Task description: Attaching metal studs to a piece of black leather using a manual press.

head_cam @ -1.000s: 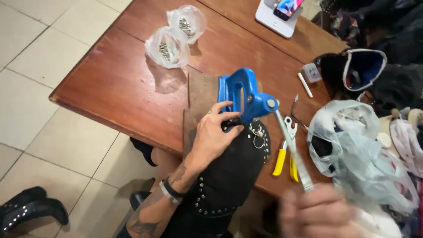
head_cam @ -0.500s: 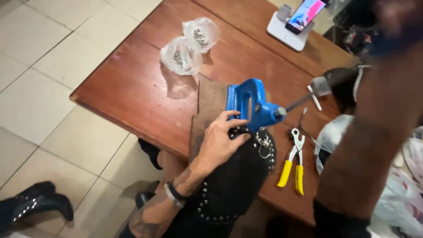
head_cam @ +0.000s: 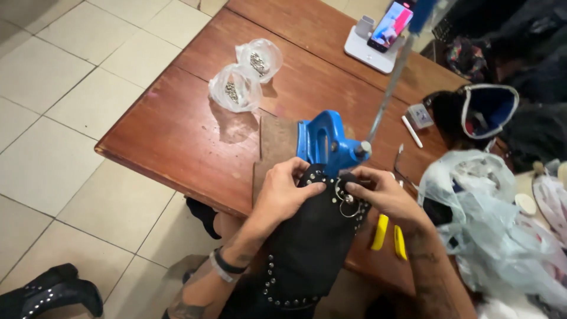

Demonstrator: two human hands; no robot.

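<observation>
A black studded boot (head_cam: 307,248) lies over the near edge of a brown wooden table (head_cam: 177,136), its upper end under a blue hand press (head_cam: 325,142). My left hand (head_cam: 289,192) grips the boot's left side by a row of studs. On the right side my right hand (head_cam: 384,192) pinches the boot next to a metal ring (head_cam: 347,204). The press's long lever (head_cam: 393,77) stands raised, pointing up and to the right. The press sits on a brown leather pad (head_cam: 276,142).
Two clear bags of small metal studs (head_cam: 236,88) lie at the table's far left. Yellow-handled pliers (head_cam: 390,236) lie by my right wrist. A phone on a white stand (head_cam: 384,35), a white marker (head_cam: 411,131), crumpled plastic bags (head_cam: 484,218) and a black boot on the floor (head_cam: 47,292) are around.
My right hand let go of the lever, which now stands raised, and came down onto the boot by the ring. My left hand shifted along the boot's studded edge.
</observation>
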